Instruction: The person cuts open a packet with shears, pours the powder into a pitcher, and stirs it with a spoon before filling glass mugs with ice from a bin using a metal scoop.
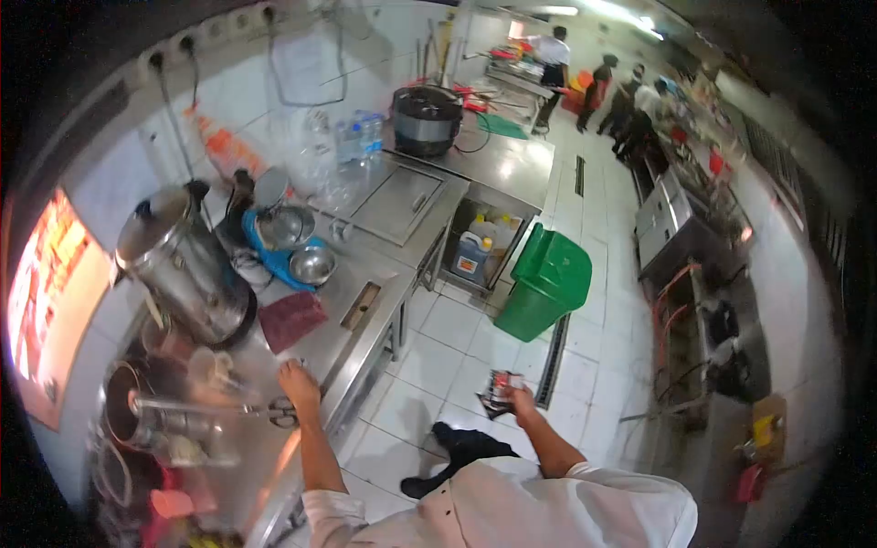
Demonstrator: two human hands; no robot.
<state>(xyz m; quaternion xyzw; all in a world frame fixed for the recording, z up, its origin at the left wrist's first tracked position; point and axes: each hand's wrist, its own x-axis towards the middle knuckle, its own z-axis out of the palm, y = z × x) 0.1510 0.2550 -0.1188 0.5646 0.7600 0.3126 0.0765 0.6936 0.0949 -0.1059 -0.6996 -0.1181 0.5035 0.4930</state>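
My left hand (297, 376) is over the steel counter (365, 260), just below a dark red cloth (292, 321). Its fingers look bent together, and whatever may be between them is too small to make out. To the right, over the tiled floor, my right hand (521, 405) grips a small dark packet (500, 393) with red and white print. A pair of scissors (281, 412) lies near my left wrist. Beyond the cloth are a metal bowl (311, 265) and a blue tray (256, 239).
A large steel urn (183, 265) stands at the left, with pots and cups in front. A green bin (545, 283) is on the floor beyond my right hand. A black cooker (427, 119) sits on the far counter. Several people are in the background.
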